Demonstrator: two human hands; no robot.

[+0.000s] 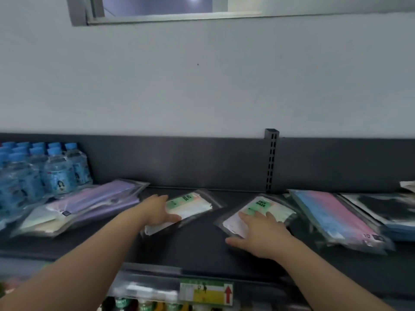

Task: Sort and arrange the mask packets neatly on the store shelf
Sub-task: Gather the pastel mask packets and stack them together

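Mask packets in clear plastic with green labels, one (190,207) gripped by the left hand (159,212), one (258,215) pressed under the flat, spread right hand (262,236), are best slid square (no lifting needed) on the dark shelf (197,248).

Two clear green-labelled mask packets (190,208) (260,213) lie flat, angled, mid-shelf (202,248).

Shop: stocked shelf (202,254), price label (206,291).

Beside the shelf post (271,161), a black packet (386,206) runs off frame; the price tag (206,291) print blurs.
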